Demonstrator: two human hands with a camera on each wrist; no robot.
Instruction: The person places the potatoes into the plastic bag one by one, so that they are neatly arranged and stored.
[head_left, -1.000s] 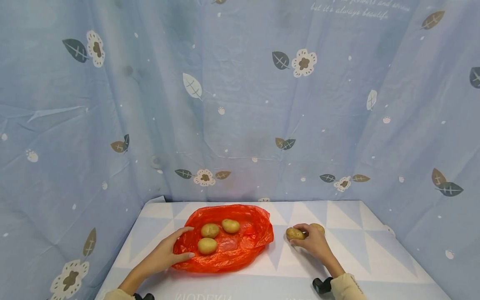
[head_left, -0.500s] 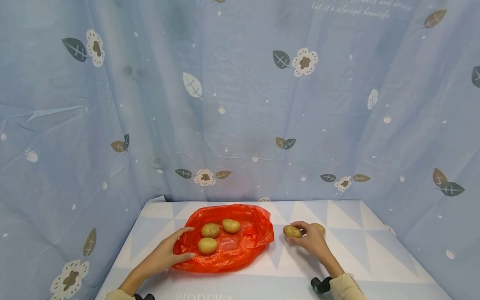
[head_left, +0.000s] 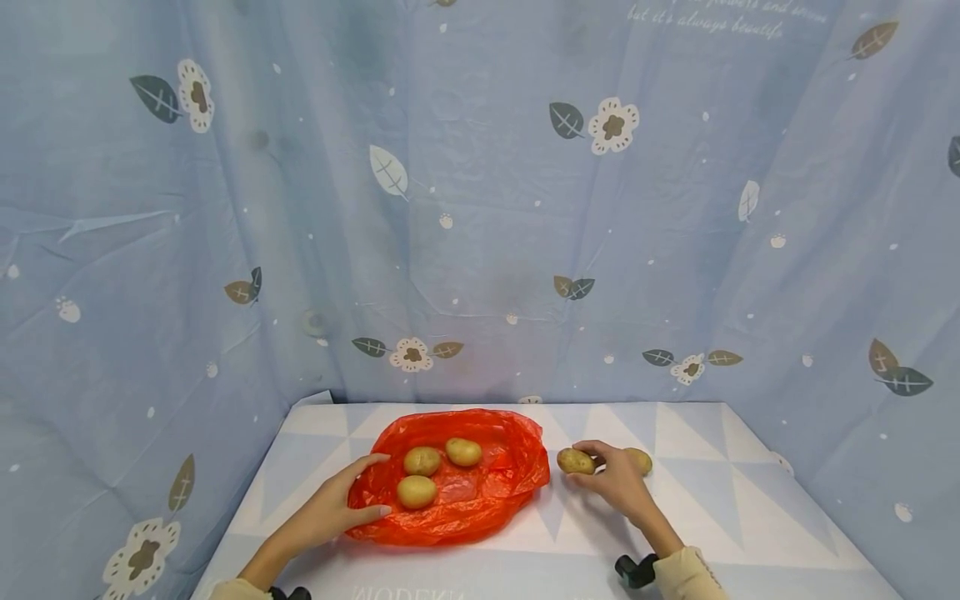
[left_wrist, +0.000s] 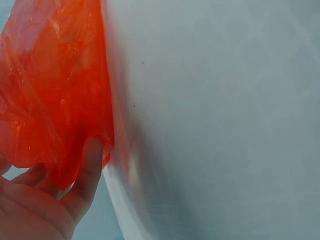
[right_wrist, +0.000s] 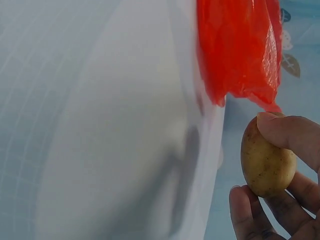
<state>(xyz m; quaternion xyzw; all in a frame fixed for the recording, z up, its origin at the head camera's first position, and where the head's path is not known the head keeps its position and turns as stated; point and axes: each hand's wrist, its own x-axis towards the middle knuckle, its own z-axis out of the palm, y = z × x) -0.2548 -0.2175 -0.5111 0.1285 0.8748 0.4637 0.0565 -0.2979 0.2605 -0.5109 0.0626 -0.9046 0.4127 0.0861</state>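
Observation:
An opened red plastic bag (head_left: 480, 521) lies on the table, with three potatoes inside: one potato (head_left: 422, 461) at the back left, another potato (head_left: 463, 452) to its right, and a third potato (head_left: 416, 492) in front. My left hand (head_left: 333, 504) holds the bag's left side, thumb at the front and fingers at the back. In the right wrist view, my right hand (right_wrist: 295, 165) grips a further potato (right_wrist: 267, 157) between thumb and fingers, just right of the bag. Behind that hand another potato (head_left: 639, 461) sits on the table, partly hidden.
The table (head_left: 720, 517) has a pale cover with triangle patterns. Blue curtains (head_left: 480, 208) printed with leaves and flowers hang behind it and at both sides. Black devices (head_left: 636, 572) are worn at both wrists.
My right hand has moved left toward the bag with its potato, uncovering slightly more of the potato behind it. My left hand and the bag stay in place.

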